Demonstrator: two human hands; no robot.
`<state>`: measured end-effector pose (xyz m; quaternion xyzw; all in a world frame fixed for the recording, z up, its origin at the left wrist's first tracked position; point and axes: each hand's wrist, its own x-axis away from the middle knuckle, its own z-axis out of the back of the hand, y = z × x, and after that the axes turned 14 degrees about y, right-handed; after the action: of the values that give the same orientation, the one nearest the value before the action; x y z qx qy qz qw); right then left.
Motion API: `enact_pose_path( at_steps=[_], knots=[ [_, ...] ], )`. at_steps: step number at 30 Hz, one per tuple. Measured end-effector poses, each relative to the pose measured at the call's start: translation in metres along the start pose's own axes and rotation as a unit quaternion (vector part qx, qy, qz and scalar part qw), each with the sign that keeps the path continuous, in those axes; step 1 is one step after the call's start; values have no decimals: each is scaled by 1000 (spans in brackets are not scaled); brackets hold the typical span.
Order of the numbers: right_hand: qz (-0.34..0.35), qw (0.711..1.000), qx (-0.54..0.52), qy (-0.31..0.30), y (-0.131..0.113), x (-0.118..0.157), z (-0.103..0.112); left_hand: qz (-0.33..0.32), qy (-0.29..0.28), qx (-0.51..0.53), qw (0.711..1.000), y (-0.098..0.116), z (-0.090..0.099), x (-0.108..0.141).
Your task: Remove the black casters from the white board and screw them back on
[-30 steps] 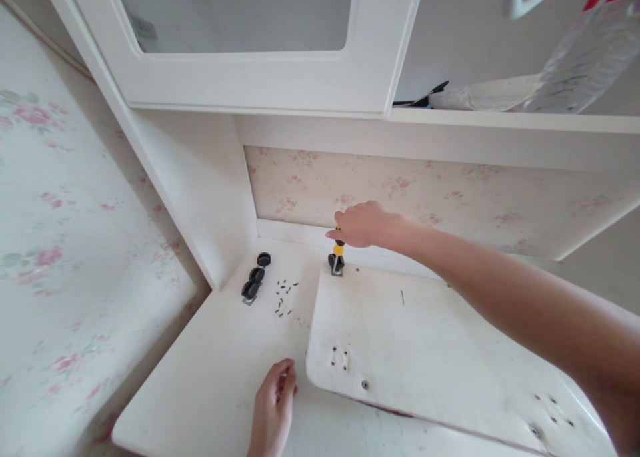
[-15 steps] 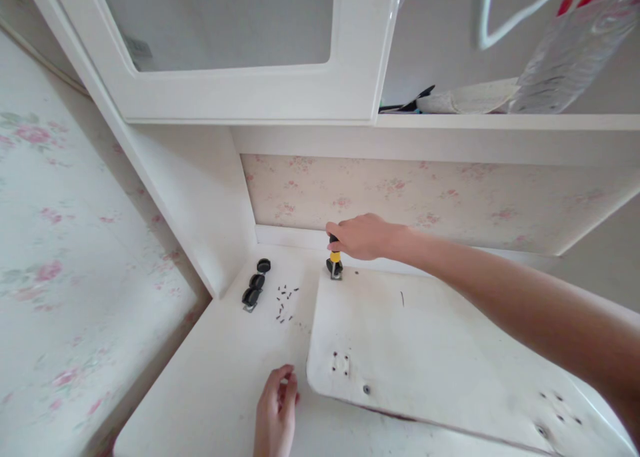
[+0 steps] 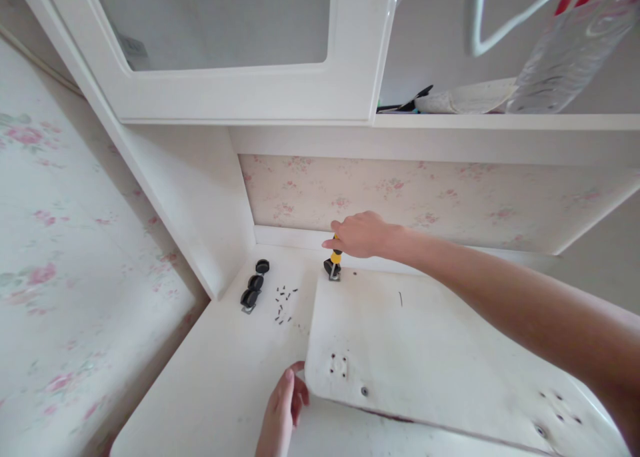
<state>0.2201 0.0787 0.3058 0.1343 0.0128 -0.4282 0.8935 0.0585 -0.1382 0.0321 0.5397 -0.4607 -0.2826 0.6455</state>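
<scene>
My right hand (image 3: 365,234) is closed around the black and yellow handle of a screwdriver (image 3: 336,257). The screwdriver points down at the metal plate of a black caster (image 3: 330,268), which sits at the far left corner of a white board (image 3: 420,350). My left hand (image 3: 286,398) is at the board's near left corner, fingers curved and apart, holding nothing; whether its fingertips touch the edge I cannot tell. Loose screws (image 3: 283,304) lie scattered left of the board. Three more black casters (image 3: 255,282) stand in a row beyond them.
The board lies on a white desk (image 3: 200,377). Screw holes (image 3: 339,365) show at its near left corner and more at its right end. Overhead are a cabinet door (image 3: 240,94) and an open shelf (image 3: 500,122) holding a plastic-wrapped pack (image 3: 560,64).
My left hand has moved right, up to the board's corner, and its fingers have spread. My right hand stays on the screwdriver at the caster, its fingers shifted on the handle.
</scene>
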Motion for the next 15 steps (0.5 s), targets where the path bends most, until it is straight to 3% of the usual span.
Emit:
enact_pose_path(
  at_steps=[3,8,15],
  knots=[
    [21,998,-56,-26,4,0,1,32,-43,13,999,6,-7,1],
    [-10,1000,2,7,3,-2,5,65,-24,40,997,7,-13,1],
    [11,1000,-7,4,-2,-3,4,64,-8,45,997,3,-16,1]
  ],
)
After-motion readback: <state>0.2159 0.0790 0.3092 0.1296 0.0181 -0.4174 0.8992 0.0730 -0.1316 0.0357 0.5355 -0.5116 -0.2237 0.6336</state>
